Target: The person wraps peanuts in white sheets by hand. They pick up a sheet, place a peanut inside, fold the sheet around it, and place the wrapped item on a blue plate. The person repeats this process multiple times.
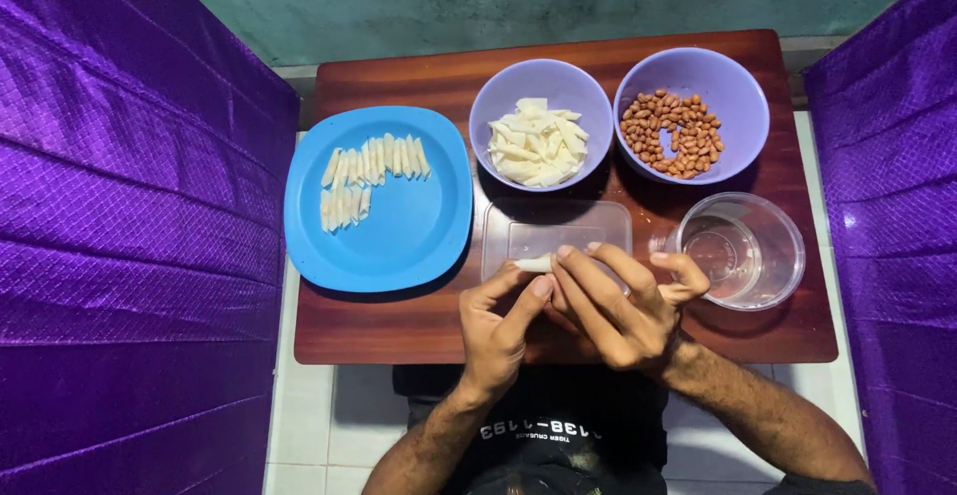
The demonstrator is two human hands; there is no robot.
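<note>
My left hand [496, 328] and my right hand [613, 301] meet over the near edge of the wooden table [399, 326]. Together their fingertips pinch one pale pasta tube [534, 264], held above a clear rectangular container [598, 218]. A blue plate [399, 236] to the left carries two rows of pasta tubes [365, 176] laid side by side. Behind the container stands a lilac bowl of pasta tubes [539, 141], and to its right a lilac bowl of peanuts [673, 133].
A clear round tub [743, 251] sits at the right, close to my right thumb. Purple quilted panels [130, 206] wall in both sides of the small table. White floor tiles [309, 405] show below the table's near edge.
</note>
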